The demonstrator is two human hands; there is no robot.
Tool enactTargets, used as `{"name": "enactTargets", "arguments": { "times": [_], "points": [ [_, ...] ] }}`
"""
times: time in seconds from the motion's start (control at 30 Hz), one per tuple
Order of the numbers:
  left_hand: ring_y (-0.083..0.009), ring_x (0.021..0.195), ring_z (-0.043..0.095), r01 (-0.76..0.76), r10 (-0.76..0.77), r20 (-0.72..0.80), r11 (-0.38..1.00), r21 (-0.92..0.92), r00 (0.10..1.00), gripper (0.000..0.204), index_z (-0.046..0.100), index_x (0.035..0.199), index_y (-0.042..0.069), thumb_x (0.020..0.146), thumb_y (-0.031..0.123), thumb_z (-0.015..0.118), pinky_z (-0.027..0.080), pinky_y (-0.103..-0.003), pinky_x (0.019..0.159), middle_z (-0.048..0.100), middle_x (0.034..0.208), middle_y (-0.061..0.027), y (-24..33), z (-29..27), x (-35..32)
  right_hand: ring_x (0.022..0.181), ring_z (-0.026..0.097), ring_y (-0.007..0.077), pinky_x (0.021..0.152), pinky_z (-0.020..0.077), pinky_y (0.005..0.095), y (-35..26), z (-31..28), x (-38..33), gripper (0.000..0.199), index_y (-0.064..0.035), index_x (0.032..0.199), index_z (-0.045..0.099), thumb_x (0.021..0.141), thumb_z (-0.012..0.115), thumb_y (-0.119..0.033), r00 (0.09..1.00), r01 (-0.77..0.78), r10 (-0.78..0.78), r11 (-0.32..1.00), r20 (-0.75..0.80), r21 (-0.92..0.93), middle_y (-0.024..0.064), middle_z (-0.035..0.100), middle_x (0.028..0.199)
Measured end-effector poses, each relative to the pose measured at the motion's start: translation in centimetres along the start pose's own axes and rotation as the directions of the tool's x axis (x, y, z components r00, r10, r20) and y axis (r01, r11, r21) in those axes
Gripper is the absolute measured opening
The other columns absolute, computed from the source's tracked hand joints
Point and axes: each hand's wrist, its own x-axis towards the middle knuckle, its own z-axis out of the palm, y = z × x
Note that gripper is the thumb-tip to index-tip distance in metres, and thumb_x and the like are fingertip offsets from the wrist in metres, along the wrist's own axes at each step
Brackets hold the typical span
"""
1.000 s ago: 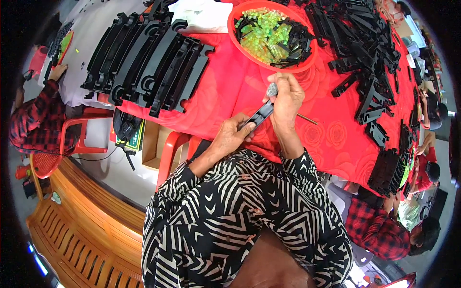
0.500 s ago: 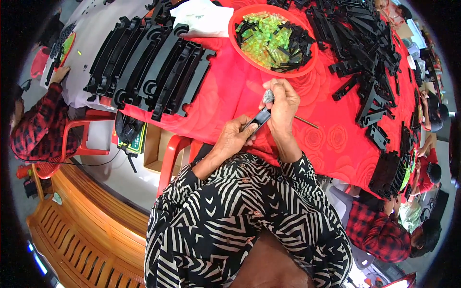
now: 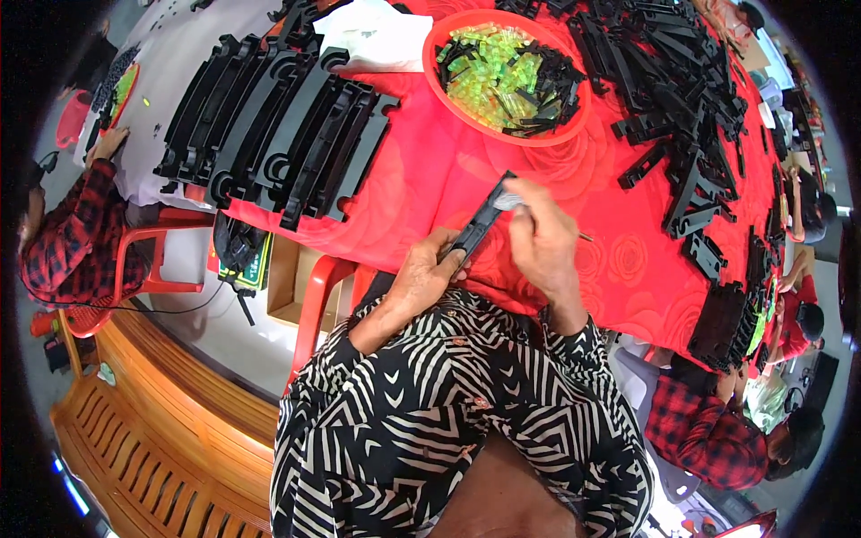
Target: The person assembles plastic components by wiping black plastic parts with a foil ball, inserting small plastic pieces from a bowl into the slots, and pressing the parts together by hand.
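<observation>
Here, the left hand (image 3: 429,273) grips a long narrow black plastic bar (image 3: 478,226) above the red rose-patterned tablecloth (image 3: 430,170), while the right hand (image 3: 543,240) pinches its upper end.

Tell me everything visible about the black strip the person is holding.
The black strip is a narrow, straight bar that looks like moulded plastic. It tilts up and away over the red tablecloth. The left hand grips its lower end; the right hand touches its upper end, where something small and pale shows. Finer detail is too small to tell.
</observation>
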Motion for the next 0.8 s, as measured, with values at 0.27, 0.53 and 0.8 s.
{"name": "enactTargets", "arguments": {
  "times": [0.27,0.53,0.8],
  "points": [
    [-0.0117,0.072,0.054,0.136,-0.131,0.059,0.986,-0.096,0.99,0.032,0.044,0.113,-0.005,0.081,0.0,0.044,0.044,-0.022,0.065,0.056,0.086,-0.0076,1.2,0.1,-0.6,0.071,0.059,0.0304,0.061,0.0488,0.0364,0.3,0.4,-0.4,0.04,0.0004,0.104,0.053,0.065,0.054,0.004,0.945,0.21,-0.187,0.976,0.27,-0.058,0.0168,0.059,0.082],
    [-0.013,0.076,0.054,0.167,-0.124,0.167,0.946,-0.277,0.978,0.044,0.041,0.117,-0.004,0.073,-0.004,0.046,0.044,-0.023,0.066,0.053,0.092,-0.0082,1.3,-0.3,-0.9,0.074,0.059,0.0324,0.062,0.0482,0.0388,0.0,0.5,-0.6,0.038,-0.0009,0.107,0.048,0.069,0.049,0.003,0.882,0.096,0.032,0.964,0.469,-0.246,0.0177,0.058,0.088],
    [-0.0133,0.076,0.054,0.11,-0.087,0.106,0.964,-0.242,0.991,0.05,0.039,0.12,-0.006,0.07,-0.005,0.045,0.044,-0.023,0.063,0.055,0.091,-0.01,0.8,-0.6,-0.6,0.069,0.056,0.0337,0.063,0.0443,0.039,0.2,0.4,-0.1,0.04,-0.0013,0.107,0.048,0.069,0.043,0.006,0.913,-0.043,0.031,0.999,0.407,0.02,0.0189,0.054,0.078]
  ]
}}
